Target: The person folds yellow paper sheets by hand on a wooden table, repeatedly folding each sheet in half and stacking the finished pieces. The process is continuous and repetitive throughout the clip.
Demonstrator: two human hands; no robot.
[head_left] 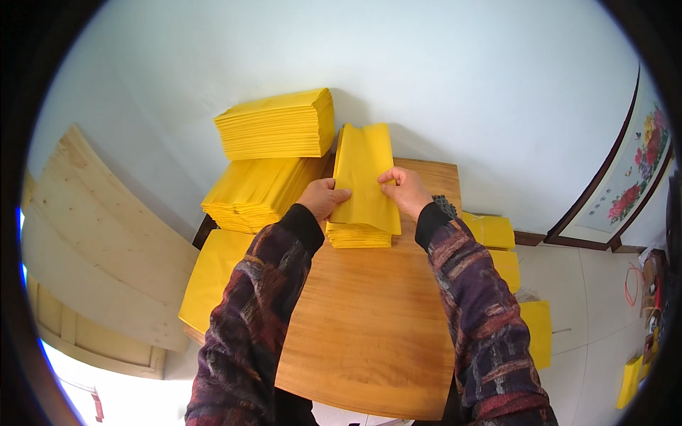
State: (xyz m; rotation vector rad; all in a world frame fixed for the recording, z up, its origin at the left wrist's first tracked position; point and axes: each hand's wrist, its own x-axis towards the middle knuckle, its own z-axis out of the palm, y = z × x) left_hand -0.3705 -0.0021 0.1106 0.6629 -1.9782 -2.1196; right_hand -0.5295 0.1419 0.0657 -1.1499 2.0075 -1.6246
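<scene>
Plainly, the tabletop (366, 334) is bare close to us, which probably gives our forearms room to reach over it. Farther in, our two hands flank the yellow sheet (366, 170), which lies on top of the stack (360, 238) near the tabletop's far end. The fingers of our left hand (323, 199) grip its left edge, thumb on top; those of our right hand (408, 193) pinch its right edge between thumb and forefinger. Held from both sides, it presumably stays flat and square. How far the hidden fingers reach underneath, we cannot tell. The stack's folded edges face us, perhaps so that they can be lined up by eye.

Beyond our left hand, two yellow piles sit one on the other, the upper pile (273, 128) turned slightly across the lower pile (259, 192), maybe to keep batches apart. We see no label on any of the yellow things. Off to the right, a flower picture (632, 174) carries a little dark writing, too small for us to read
</scene>
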